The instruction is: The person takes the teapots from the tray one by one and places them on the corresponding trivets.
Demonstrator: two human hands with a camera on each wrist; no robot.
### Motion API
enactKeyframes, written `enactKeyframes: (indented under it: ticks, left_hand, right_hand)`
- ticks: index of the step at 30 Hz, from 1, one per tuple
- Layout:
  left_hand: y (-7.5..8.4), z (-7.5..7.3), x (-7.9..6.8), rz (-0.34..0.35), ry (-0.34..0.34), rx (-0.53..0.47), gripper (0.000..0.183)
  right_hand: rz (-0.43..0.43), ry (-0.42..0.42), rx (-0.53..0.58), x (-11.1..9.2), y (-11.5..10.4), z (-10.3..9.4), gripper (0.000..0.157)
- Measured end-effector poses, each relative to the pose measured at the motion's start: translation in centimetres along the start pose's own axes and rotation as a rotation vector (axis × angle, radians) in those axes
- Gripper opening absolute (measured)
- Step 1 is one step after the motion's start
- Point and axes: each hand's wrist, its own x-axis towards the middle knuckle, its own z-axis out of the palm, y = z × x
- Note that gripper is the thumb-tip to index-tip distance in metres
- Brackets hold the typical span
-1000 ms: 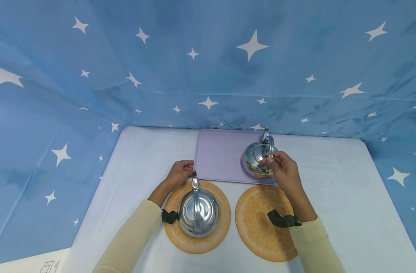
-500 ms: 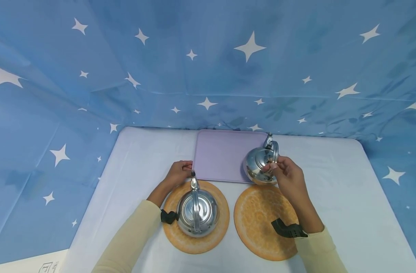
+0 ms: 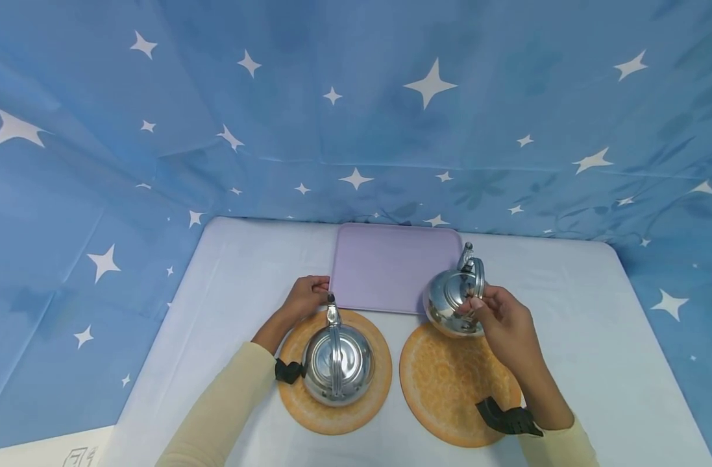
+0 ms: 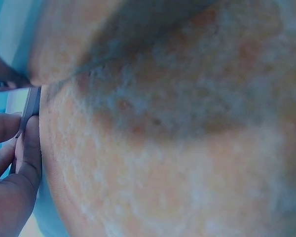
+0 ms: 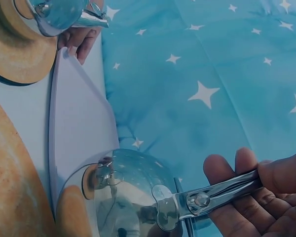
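Note:
My right hand point(image 3: 507, 327) grips the handle of a shiny steel kettle point(image 3: 443, 305), thumb and fingers wrapping its handle point(image 5: 219, 195) in the right wrist view. This kettle overlaps the near right corner of a flat lilac tray point(image 3: 393, 266) and the far rim of the right orange-slice placemat point(image 3: 434, 383). At the tray's near left corner, my left hand point(image 3: 304, 299) pinches the edge; the left wrist view shows fingers point(image 4: 32, 143) on both sides of it. A second steel kettle point(image 3: 356, 363) stands on the left orange-slice placemat point(image 3: 381, 383), spout pointing away from me.
A white cloth point(image 3: 595, 337) covers the table. Blue star-patterned curtain point(image 3: 391, 130) hangs behind it and at both sides. A pale printed panel point(image 3: 52, 451) shows at the lower left. Black camera straps point(image 3: 507, 418) sit on the wrists.
My right hand has carried its kettle from over the tray's right part toward me and slightly right, to the far rim of the right placemat. My left hand stays at the tray corner.

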Motion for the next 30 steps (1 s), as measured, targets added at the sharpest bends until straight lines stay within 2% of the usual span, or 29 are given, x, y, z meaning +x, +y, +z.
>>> enactKeyframes:
  ticks: [6, 11, 25, 30]
  left_hand:
    - [-0.1, 0.0, 0.1, -0.005, 0.004, 0.009, 0.045]
    - [0.1, 0.0, 0.1, -0.002, 0.008, 0.025, 0.045]
    - [0.0, -0.1, 0.0, -0.005, 0.017, 0.038, 0.046]
    - [0.0, -0.1, 0.1, 0.001, 0.014, 0.039, 0.045]
  right_hand:
    - [-0.019, 0.001, -0.055, -1.6, -0.1, -0.2, 0.017]
    - [-0.015, -0.018, -0.057, -3.0, -0.3, -0.5, 0.015]
    - [0.074, -0.015, -0.077, -6.4, -1.2, -0.6, 0.013]
    - [0.137, -0.025, -0.065, -7.5, -1.0, -0.5, 0.013]
